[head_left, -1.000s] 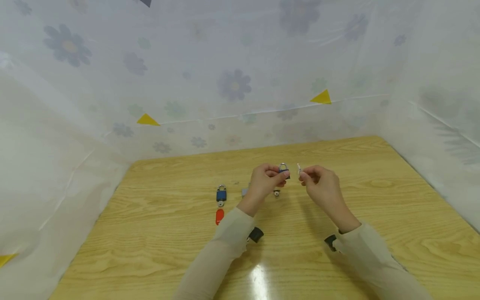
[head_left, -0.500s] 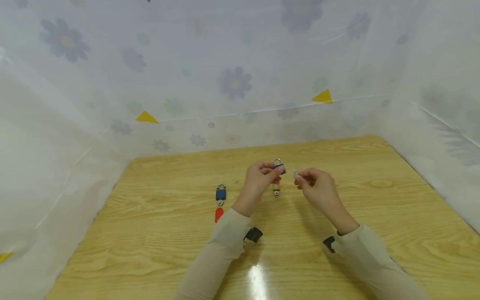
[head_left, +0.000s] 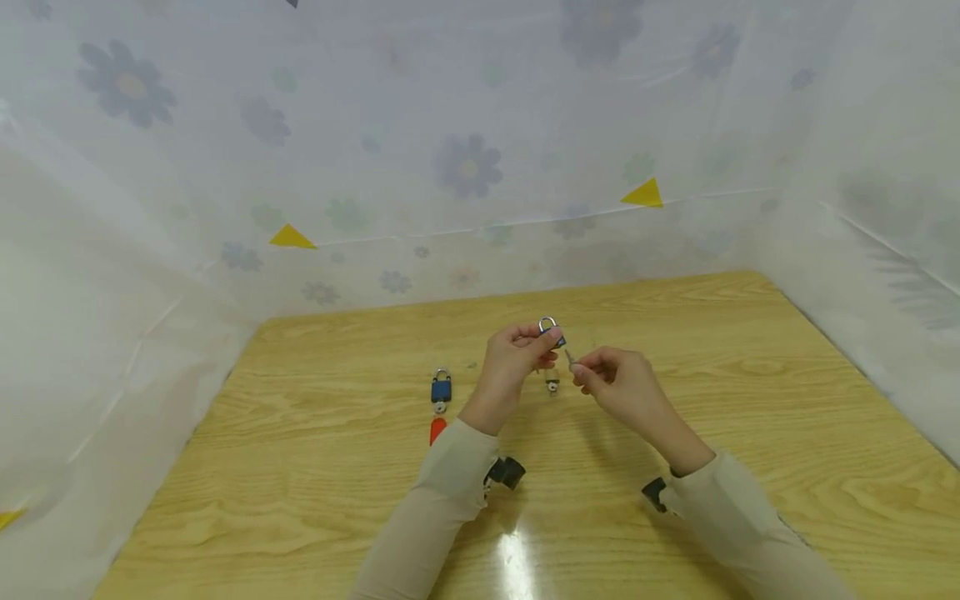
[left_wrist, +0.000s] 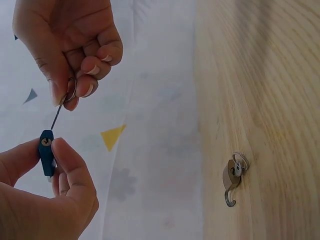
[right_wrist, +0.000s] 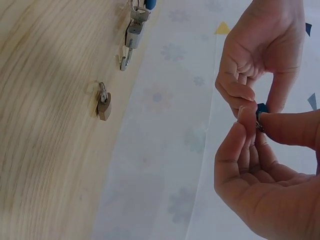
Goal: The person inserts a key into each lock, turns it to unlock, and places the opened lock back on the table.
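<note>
A: The padlock (left_wrist: 46, 152) is up in the air above the desk (head_left: 750, 400), pinched by its blue body in my left hand (head_left: 517, 358). The keyhole faces my right hand (head_left: 611, 385). That hand pinches the key (left_wrist: 59, 114) by its ring end, and the tip is just at the keyhole. I cannot tell if it has entered.

B: How do you want to do the insertion well?

A: I think the key must be in one line with the keyhole. In the left wrist view it looks a little slanted, so I would straighten it first. Then I push slowly, without force.

B: And the left grip?

A: It should stay firm on the sides of the body and leave the keyhole free. If the padlock turns between the fingers, the tip will probably slide off.

B: Other things near?

A: A brass padlock (left_wrist: 232, 177) lies on the desk below my hands, and a second blue padlock (head_left: 442, 389) with an orange tag (head_left: 438, 431) lies to the left. Both are well apart from my hands.
</note>
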